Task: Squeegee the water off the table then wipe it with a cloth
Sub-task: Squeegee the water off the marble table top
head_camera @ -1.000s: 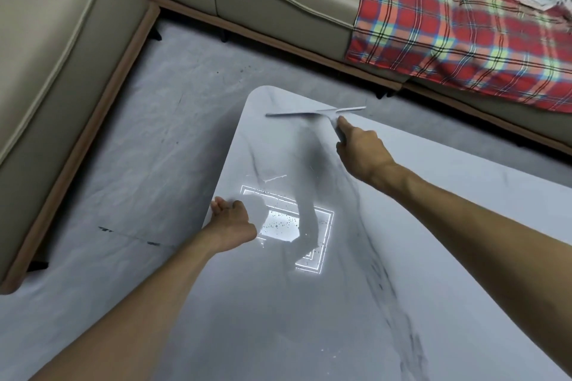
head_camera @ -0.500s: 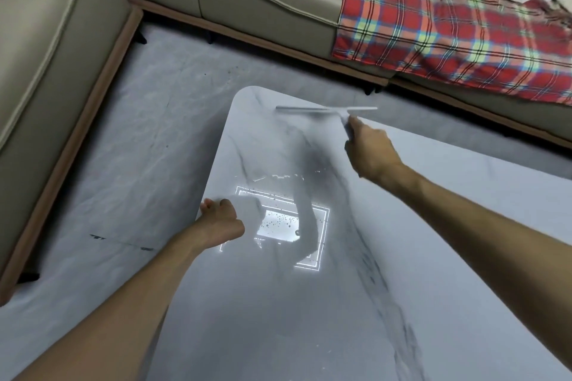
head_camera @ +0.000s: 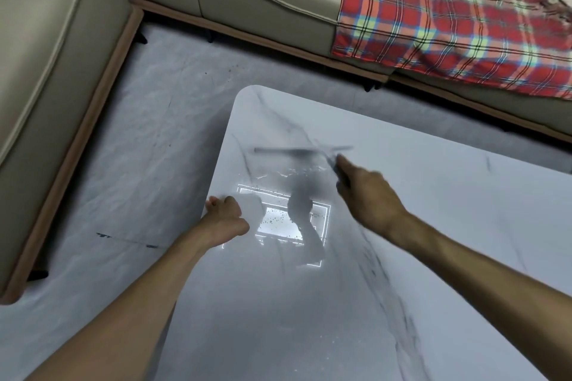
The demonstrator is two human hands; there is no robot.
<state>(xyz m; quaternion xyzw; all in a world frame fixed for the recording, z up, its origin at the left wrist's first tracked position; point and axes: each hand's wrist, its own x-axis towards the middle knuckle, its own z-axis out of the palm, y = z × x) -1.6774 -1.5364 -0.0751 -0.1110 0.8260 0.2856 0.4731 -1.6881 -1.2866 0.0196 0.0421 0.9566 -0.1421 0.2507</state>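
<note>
On table [head_camera: 448, 226] | R hand [head_camera: 368, 198] grips squeegee [head_camera: 294, 151] | L hand [head_camera: 227, 219] grips its edge

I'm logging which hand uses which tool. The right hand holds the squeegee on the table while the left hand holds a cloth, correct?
Not quite. The left hand holds no cloth; it grips the edge of the table. The rest stands: the right hand holds the squeegee on the table, as the head view shows.

hands [head_camera: 227, 216] [head_camera: 368, 195]: 2 | squeegee [head_camera: 288, 151]: 1 | table [head_camera: 448, 201]: 1 | plaid blanket [head_camera: 433, 18]: 1
</note>
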